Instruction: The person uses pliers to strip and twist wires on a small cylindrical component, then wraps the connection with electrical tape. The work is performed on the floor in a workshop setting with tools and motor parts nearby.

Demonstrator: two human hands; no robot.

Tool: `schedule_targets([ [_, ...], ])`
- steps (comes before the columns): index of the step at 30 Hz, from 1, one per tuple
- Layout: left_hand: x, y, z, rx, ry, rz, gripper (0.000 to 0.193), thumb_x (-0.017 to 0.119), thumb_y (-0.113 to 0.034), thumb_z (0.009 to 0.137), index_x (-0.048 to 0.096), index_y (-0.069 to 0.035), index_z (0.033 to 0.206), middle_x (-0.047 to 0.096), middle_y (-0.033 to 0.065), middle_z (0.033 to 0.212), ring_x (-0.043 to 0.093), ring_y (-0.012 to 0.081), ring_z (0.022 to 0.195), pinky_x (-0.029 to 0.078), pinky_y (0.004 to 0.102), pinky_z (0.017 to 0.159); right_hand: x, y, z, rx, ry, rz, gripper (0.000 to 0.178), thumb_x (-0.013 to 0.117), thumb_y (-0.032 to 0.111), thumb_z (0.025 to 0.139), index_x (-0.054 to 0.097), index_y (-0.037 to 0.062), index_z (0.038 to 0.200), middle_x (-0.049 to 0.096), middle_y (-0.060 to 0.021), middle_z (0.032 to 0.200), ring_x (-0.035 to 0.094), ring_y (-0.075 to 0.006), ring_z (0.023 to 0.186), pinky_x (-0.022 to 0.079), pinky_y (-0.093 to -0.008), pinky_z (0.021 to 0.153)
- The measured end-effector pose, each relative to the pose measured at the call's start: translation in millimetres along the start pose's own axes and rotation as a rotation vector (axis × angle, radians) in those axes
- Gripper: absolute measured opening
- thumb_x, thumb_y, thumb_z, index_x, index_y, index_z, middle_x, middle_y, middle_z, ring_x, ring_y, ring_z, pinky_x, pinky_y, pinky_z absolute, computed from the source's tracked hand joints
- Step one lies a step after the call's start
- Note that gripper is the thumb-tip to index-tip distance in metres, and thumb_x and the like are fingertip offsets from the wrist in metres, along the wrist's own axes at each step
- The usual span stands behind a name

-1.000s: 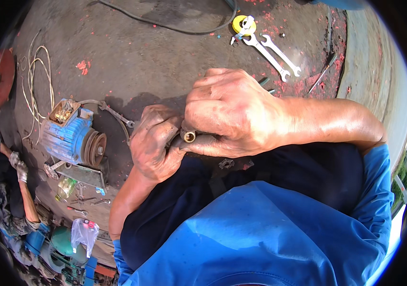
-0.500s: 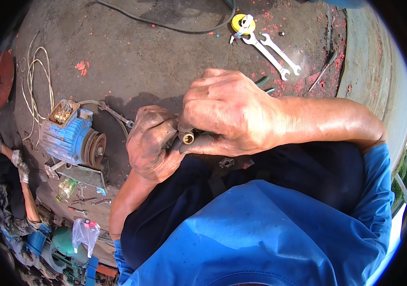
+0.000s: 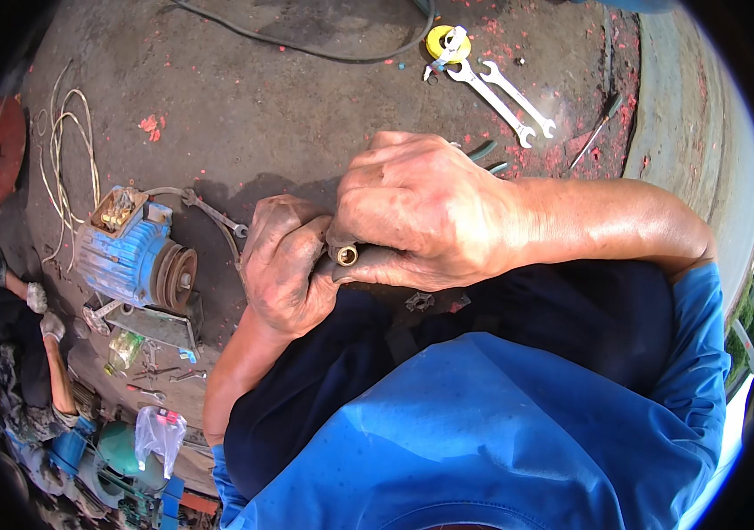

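Observation:
My two hands meet in front of my lap. A small brass-coloured fitting [image 3: 347,255] with a round hollow end pokes out between the thumb and curled fingers of my right hand [image 3: 426,212]. Pressed up against it from the side is my left hand [image 3: 284,265], its fingers curled closed; what they grip is hidden behind the knuckles. Dark grime covers the fingers of both. Below them, near my dark trousers, lies a small dark metal piece [image 3: 419,302] with a jagged outline.
To the left stands a blue electric motor [image 3: 125,256] with a rusty pulley, a wrench [image 3: 215,214] beside it. Two open-end wrenches [image 3: 502,104], a yellow tape roll [image 3: 448,44] and a screwdriver [image 3: 598,131] lie beyond my right hand. A co-worker's gloved hands [image 3: 44,311] show far left.
My hands stay together around the brass fitting, with only a slight shift left. The co-worker's hands at the far left have moved apart.

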State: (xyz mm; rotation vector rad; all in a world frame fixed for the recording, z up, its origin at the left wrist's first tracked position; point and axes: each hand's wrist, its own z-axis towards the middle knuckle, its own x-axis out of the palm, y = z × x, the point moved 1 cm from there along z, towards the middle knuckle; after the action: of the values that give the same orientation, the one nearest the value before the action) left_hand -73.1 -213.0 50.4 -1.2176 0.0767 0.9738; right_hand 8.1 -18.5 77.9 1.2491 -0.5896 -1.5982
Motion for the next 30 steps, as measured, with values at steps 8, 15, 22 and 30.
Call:
schedule_targets([
  [8, 0, -3, 2, -0.009, 0.036, 0.016, 0.039, 0.076, -0.035, 0.090, 0.064, 0.003, 0.093, 0.065, 0.0143, 0.085, 0.064, 0.0327, 0.077, 0.052, 0.0438, 0.075, -4, 0, -1, -0.007, 0.045, -0.055, 0.032, 0.081, 0.027, 0.075, 0.057, 0.0112, 0.088, 0.064, -0.0054, 0.082, 0.065, -0.0310, 0.081, 0.048, -0.0456, 0.070],
  [15, 0, 1, 0, 0.016, 0.021, 0.040, 0.036, 0.078, -0.030, 0.085, 0.065, 0.002, 0.095, 0.065, 0.0132, 0.086, 0.064, 0.0321, 0.077, 0.052, 0.0452, 0.078, -3, -4, -1, -0.017, 0.014, 0.013, 0.031, 0.081, 0.025, 0.075, 0.056, 0.0097, 0.086, 0.062, -0.0072, 0.078, 0.064, -0.0335, 0.079, 0.048, -0.0466, 0.069],
  [22, -10, -2, 4, -0.011, -0.011, 0.096, 0.035, 0.078, -0.031, 0.086, 0.066, -0.001, 0.099, 0.065, 0.0105, 0.091, 0.063, 0.0307, 0.080, 0.050, 0.0450, 0.079, -5, -5, -3, 0.244, 0.083, 0.151, 0.031, 0.077, 0.027, 0.088, 0.056, 0.0041, 0.092, 0.060, -0.0160, 0.076, 0.063, -0.0400, 0.077, 0.048, -0.0489, 0.067],
  [30, -11, -6, 8, -0.054, -0.110, 0.097, 0.035, 0.083, -0.020, 0.083, 0.067, -0.003, 0.109, 0.065, 0.0099, 0.095, 0.064, 0.0285, 0.079, 0.050, 0.0431, 0.075, -9, -1, 5, 0.827, 0.165, 0.666, 0.028, 0.071, 0.027, 0.098, 0.070, 0.0025, 0.111, 0.071, -0.0068, 0.086, 0.065, -0.0126, 0.084, 0.053, -0.0359, 0.075],
])
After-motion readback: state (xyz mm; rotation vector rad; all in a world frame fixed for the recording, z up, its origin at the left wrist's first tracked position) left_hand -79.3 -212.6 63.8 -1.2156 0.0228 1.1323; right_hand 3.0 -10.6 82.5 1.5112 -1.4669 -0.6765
